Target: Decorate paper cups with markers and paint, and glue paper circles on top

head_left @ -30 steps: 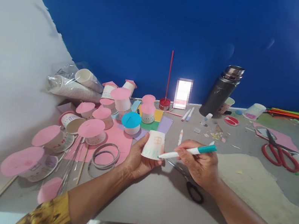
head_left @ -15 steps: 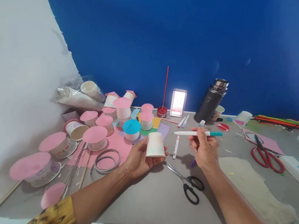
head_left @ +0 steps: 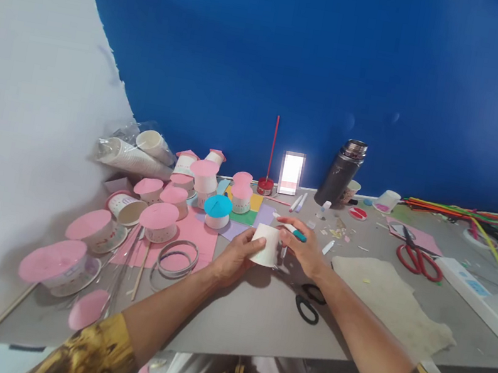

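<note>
My left hand (head_left: 237,257) grips a white paper cup (head_left: 266,247), turned upside down, with the thumb on its near side. My right hand (head_left: 303,246) holds a white marker (head_left: 297,233) with a teal end, and its fingers touch the cup's right side. Black-handled scissors (head_left: 306,309) lie below the right hand, their blades partly hidden. A cup with a blue paper roof (head_left: 218,208) stands left of the hands. Several pink-roofed cups (head_left: 159,217) crowd the left side, some tipped over.
Toward the back wall stand a dark thermos (head_left: 341,173) and a red base with an upright stick (head_left: 266,184). Red-handled scissors (head_left: 418,262), a beige cloth (head_left: 387,302) and a white power strip (head_left: 480,305) lie right. A tape roll (head_left: 176,258) rests left on pink paper.
My right hand has moved left with the marker, from apart to touching the cup. My left hand has turned the cup, its thumb now in front. The view has shifted slightly right.
</note>
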Motion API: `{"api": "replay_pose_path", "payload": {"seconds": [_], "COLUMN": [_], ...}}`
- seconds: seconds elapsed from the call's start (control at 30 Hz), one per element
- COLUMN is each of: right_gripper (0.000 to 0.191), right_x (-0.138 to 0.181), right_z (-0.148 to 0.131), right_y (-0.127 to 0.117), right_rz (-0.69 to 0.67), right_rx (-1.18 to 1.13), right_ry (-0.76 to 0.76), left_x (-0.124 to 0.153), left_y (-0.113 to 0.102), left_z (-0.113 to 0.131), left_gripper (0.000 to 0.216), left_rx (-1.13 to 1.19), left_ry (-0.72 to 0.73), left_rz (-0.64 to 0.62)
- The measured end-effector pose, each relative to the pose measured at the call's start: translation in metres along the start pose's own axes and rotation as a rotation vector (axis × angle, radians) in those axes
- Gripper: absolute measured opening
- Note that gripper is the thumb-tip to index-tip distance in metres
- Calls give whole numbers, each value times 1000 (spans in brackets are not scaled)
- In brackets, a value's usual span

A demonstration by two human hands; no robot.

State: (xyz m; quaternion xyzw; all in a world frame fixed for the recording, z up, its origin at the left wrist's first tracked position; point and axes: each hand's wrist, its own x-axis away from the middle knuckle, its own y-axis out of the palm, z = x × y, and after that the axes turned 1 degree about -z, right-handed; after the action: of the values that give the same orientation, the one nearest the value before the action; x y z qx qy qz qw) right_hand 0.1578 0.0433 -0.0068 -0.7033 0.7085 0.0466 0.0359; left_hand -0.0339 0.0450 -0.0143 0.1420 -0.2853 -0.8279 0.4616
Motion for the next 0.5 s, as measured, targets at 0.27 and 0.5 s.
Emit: {"api": "replay_pose_path", "payload": {"seconds": [0.27,0.5], "right_gripper": [58,42], "right_x": [-1,13], "right_z": [-3,-32], "right_y": [4,-15], "right_rz": [-7,270], "right_rx": [-60,35], "right_ry": [71,-306], "left_x": [-1,-3], "left_y": [-6,-15], "left_z": [-1,5], "left_gripper": [45,40], "left_rx": [131,240], "left_ry": [-192,-128], "left_rz": [-59,35]}}
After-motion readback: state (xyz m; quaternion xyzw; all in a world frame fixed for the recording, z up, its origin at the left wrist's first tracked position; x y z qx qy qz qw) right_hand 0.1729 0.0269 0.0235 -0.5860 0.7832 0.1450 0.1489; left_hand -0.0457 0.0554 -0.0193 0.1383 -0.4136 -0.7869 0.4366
